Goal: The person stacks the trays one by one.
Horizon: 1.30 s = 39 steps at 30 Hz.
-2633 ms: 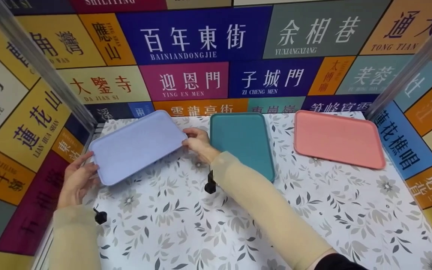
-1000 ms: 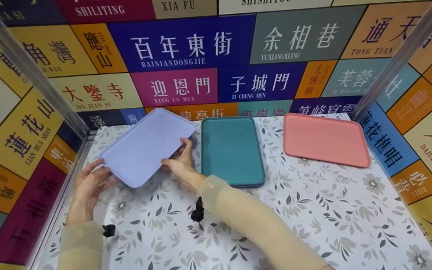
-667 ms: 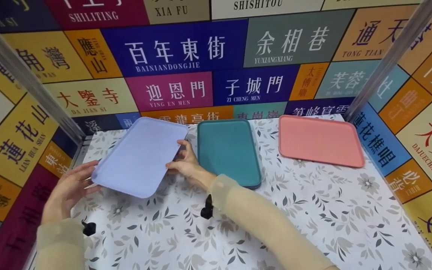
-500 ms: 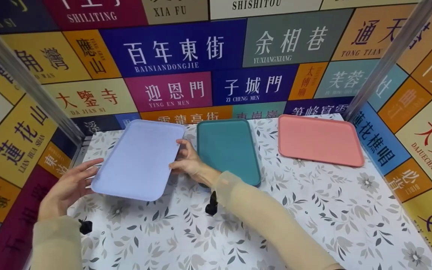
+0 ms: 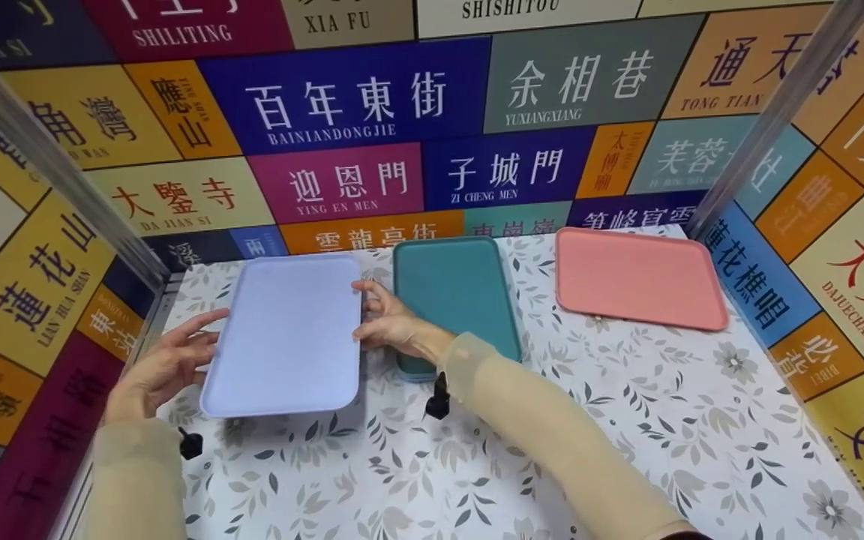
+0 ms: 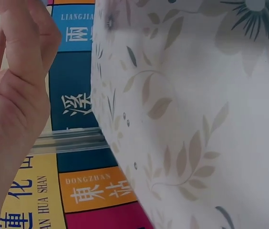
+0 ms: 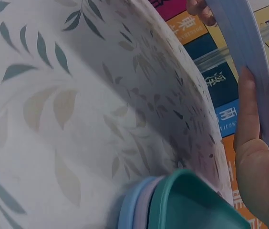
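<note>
In the head view a lavender tray [image 5: 282, 337] is held up at the left, its short sides facing the back wall and me. My right hand [image 5: 394, 322] pinches the tray's right long edge between thumb and fingers; the right wrist view shows that tray [image 7: 249, 43] edge-on, raised above the tabletop. My left hand [image 5: 169, 367] is at the opposite long edge, its fingers fairly straight and reaching to the rim, partly behind it. Just right of my right hand lies a teal tray [image 5: 462, 292], on top of a blue tray [image 7: 132, 205] and another lavender one [image 7: 144, 205].
A pink tray [image 5: 642, 277] lies at the table's back right. White cloth with grey leaves [image 5: 537, 465] covers the table. Walls of coloured sign panels [image 5: 349, 97] close in the back and both sides, with clear corner posts [image 5: 784, 112].
The lavender tray has turned from slanting to nearly straight and come nearer to me. My right hand kept hold of it while shifting along its edge. My left hand moved off the rim and back.
</note>
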Each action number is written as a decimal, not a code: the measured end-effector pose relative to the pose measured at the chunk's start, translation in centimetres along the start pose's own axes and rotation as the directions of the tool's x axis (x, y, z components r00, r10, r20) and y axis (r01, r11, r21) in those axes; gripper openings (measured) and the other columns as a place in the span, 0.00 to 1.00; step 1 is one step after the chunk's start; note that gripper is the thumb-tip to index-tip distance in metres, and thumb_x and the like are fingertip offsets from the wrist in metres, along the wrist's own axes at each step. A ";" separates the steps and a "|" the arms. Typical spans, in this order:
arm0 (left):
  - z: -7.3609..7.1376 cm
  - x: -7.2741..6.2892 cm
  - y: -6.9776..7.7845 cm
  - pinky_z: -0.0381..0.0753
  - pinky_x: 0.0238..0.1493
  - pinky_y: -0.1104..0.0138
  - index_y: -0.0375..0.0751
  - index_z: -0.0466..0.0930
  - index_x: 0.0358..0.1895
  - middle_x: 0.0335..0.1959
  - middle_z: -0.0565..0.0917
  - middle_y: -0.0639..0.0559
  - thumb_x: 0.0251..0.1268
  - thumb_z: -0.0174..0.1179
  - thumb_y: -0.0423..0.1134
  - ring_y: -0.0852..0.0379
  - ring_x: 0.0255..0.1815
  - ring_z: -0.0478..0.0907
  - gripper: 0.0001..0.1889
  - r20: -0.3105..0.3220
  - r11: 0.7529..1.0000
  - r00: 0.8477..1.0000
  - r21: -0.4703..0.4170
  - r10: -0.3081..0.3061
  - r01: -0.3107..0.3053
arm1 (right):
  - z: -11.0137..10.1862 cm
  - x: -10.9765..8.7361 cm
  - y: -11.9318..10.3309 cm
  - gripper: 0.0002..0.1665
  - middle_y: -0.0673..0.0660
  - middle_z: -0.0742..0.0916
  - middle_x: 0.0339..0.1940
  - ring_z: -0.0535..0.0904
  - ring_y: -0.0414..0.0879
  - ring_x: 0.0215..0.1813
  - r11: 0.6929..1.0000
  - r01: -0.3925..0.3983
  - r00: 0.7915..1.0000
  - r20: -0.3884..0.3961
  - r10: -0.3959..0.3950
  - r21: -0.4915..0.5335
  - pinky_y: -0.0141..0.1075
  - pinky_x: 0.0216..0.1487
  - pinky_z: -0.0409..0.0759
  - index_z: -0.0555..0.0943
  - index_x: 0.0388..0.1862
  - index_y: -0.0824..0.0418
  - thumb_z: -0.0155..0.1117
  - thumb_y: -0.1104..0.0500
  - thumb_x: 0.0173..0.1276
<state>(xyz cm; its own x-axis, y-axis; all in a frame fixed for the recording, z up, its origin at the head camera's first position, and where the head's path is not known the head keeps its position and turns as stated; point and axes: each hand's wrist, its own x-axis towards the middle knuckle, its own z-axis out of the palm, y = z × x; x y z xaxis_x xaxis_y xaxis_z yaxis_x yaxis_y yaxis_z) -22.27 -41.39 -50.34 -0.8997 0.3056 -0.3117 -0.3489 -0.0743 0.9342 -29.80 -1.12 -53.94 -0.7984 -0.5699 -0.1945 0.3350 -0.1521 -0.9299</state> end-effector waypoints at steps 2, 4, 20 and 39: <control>0.2 0.2 -0.2 0.96 0.56 0.56 0.57 0.71 0.85 0.61 0.91 0.58 0.84 0.56 0.25 0.57 0.54 0.92 0.33 0.018 1.000 1.000 0.003 0.019 -0.019 | -0.4 0.0 -0.2 0.60 0.59 0.80 0.61 0.87 0.49 0.49 1.000 0.004 1.000 0.003 -0.004 -0.004 0.41 0.40 0.92 0.61 0.90 0.52 0.66 0.85 0.62; 0.5 0.4 -0.3 0.96 0.55 0.56 0.56 0.70 0.85 0.61 0.91 0.58 0.84 0.56 0.24 0.57 0.54 0.92 0.34 0.030 0.999 0.999 0.003 0.039 -0.039 | -0.8 0.0 -0.4 0.61 0.59 0.81 0.62 0.87 0.49 0.51 1.000 0.011 1.000 0.003 -0.011 -0.007 0.41 0.41 0.93 0.61 0.90 0.52 0.65 0.85 0.62; 3.8 3.0 -0.9 0.97 0.43 0.57 0.50 0.68 0.85 0.55 0.91 0.56 0.78 0.59 0.20 0.57 0.48 0.92 0.37 -0.005 0.992 0.992 0.000 0.129 -0.129 | -4.2 -1.3 -1.7 0.56 0.60 0.83 0.67 0.86 0.47 0.52 0.996 0.056 0.998 -0.003 -0.056 -0.074 0.39 0.41 0.91 0.64 0.89 0.58 0.67 0.83 0.64; 11.0 8.3 -1.5 0.92 0.39 0.63 0.51 0.65 0.88 0.62 0.86 0.53 0.75 0.65 0.23 0.58 0.51 0.87 0.42 -0.125 0.996 0.991 0.071 0.055 -0.046 | -11.4 -4.9 -4.3 0.54 0.64 0.82 0.72 0.88 0.45 0.49 0.983 0.069 0.995 -0.061 -0.080 -0.170 0.35 0.44 0.93 0.65 0.90 0.60 0.68 0.81 0.67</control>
<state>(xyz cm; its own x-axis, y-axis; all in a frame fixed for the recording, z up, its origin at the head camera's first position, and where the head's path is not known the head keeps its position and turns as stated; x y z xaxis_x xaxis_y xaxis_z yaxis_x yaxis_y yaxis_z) -26.37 -28.30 -52.40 -0.9432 0.1798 -0.2794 -0.2877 -0.0210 0.9575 -33.00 11.55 -52.55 -0.8519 -0.5052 -0.1380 0.1895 -0.0515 -0.9805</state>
